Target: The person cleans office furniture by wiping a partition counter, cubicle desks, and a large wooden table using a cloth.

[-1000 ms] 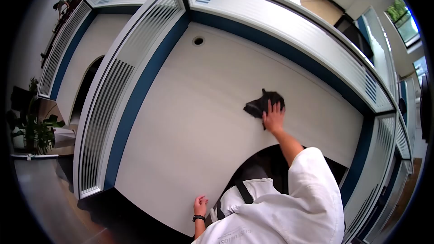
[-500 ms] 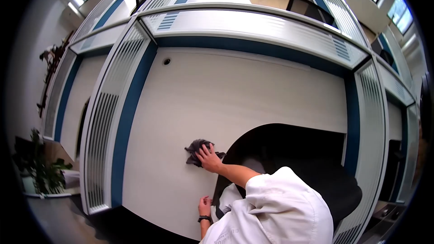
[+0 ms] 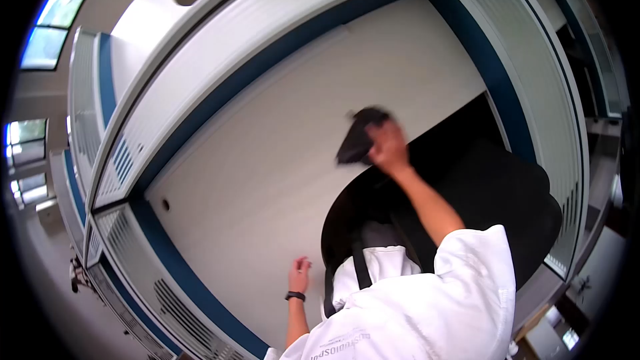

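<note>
My right hand (image 3: 390, 148) is pressed on a dark grey cloth (image 3: 360, 139) on the white desktop (image 3: 267, 160), near the desk's curved front edge. Motion smears its fingers, but the cloth bunches under and beside them. Lower down, my left hand (image 3: 299, 276), with a black band at the wrist, rests at the desktop with nothing in it. Its fingers are loosely bent and a little apart.
Low partitions with blue lower strips (image 3: 180, 260) and striped clear panels (image 3: 513, 47) enclose the desk. A black chair (image 3: 493, 207) stands at the curved cut-out beside my body. A round cable hole (image 3: 166, 205) lies at the far left corner.
The view has turned, so the desk appears rotated. My right hand has carried the cloth rightward along the desktop, with the arm stretched further out. My left hand stays near the front edge.
</note>
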Available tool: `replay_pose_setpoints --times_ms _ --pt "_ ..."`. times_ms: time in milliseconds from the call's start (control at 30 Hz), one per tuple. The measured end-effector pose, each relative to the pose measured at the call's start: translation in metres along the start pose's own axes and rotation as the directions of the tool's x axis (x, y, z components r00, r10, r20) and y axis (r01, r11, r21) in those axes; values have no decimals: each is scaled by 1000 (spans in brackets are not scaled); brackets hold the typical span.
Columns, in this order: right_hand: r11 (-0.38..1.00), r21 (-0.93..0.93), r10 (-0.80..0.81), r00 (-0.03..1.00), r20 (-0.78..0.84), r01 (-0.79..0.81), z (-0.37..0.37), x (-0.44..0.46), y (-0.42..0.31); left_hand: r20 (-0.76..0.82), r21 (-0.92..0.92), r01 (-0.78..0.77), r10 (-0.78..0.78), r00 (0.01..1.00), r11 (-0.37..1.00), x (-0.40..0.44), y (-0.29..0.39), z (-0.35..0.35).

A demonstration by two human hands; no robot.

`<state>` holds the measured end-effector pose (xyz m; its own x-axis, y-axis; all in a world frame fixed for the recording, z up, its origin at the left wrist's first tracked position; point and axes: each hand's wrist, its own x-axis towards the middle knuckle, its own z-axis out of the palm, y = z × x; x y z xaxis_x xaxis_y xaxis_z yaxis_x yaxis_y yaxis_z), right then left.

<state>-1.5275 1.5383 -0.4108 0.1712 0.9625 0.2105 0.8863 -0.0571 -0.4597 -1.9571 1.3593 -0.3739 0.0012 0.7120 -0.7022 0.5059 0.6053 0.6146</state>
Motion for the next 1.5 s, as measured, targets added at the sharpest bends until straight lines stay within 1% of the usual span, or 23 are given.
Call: replay_pose_setpoints --times_ms 67,100,200,233,300,333,400,467,533,567,600,633,700,767,800,833,900,967,1100,1133,1167,1333,1500 --pt "934 -306 146 979 -142 -184 -26 10 75 -60 -76 25 -30 998 997 21 27 -20" --pt "894 -351 228 958 -173 -277 -36 14 110 -101 -118 37 -49 994 992 27 43 -26" --pt "756 -376 474 844 -253 -537 -60 38 194 -117 -91 63 -74 990 994 18 48 -39" --pt "712 -357 563 795 -224 -605 -63 51 224 -122 -53 95 -101 987 994 11 40 -41" --pt "561 -343 734 644 -215 -754 -67 90 252 -141 -21 177 -178 974 984 -11 12 -42" --pt "565 -349 732 649 -208 -748 -68 115 254 -150 -26 223 -224 963 975 -25 -7 -41" --pt "337 -358 868 434 -240 -871 -62 159 241 -160 -97 413 -424 891 905 -59 -23 -34" --pt "444 -319 796 532 -288 -837 -43 185 241 -133 -127 483 -498 857 866 -89 -41 -22" --pt "559 -387 707 666 -240 -733 -28 228 230 -93 -158 564 -581 809 811 -111 -55 -8" --pt "638 -434 623 757 -195 -637 -19 248 224 -80 -160 604 -620 781 781 -120 -54 1" --pt "760 -438 458 874 -161 -480 -4 263 224 -70 -197 615 -637 768 763 -128 -55 9" --pt "840 -432 322 943 -89 -328 4 282 216 -73 -209 626 -651 756 751 -134 -50 17" --pt "846 -408 315 939 -136 -343 29 302 186 -60 -130 498 -508 859 857 -131 -41 27" --pt "769 -476 387 903 -184 -427 28 297 153 -49 -187 442 -457 888 877 -125 -46 36" --pt "772 -509 372 920 -122 -380 24 292 144 -49 -223 451 -472 880 864 -121 -47 39" --pt "778 -504 358 924 -136 -376 19 284 137 -50 -264 456 -484 874 850 -115 -48 45" --pt "827 -529 259 964 57 -191 19 259 124 -41 -316 449 -485 873 835 -110 -46 53" --pt "850 -507 250 957 146 -144 22 229 97 -22 -347 438 -474 880 829 -104 -51 55" --pt "907 -413 167 971 173 -82 39 159 37 -52 -404 328 -379 924 854 -103 -74 60" --pt "907 -416 170 959 226 -62 43 143 21 -71 -408 305 -363 929 860 -104 -76 60" --pt "907 -420 166 947 274 -37 46 127 4 -92 -445 290 -365 926 847 -107 -84 62" --pt "946 -275 -73 942 328 170 70 24 -76 -255 -580 168 -374 892 797 -145 -126 79" --pt "912 -243 -177 852 493 330 80 -52 -152 -415 -680 28 -416 809 733 -185 -178 125"
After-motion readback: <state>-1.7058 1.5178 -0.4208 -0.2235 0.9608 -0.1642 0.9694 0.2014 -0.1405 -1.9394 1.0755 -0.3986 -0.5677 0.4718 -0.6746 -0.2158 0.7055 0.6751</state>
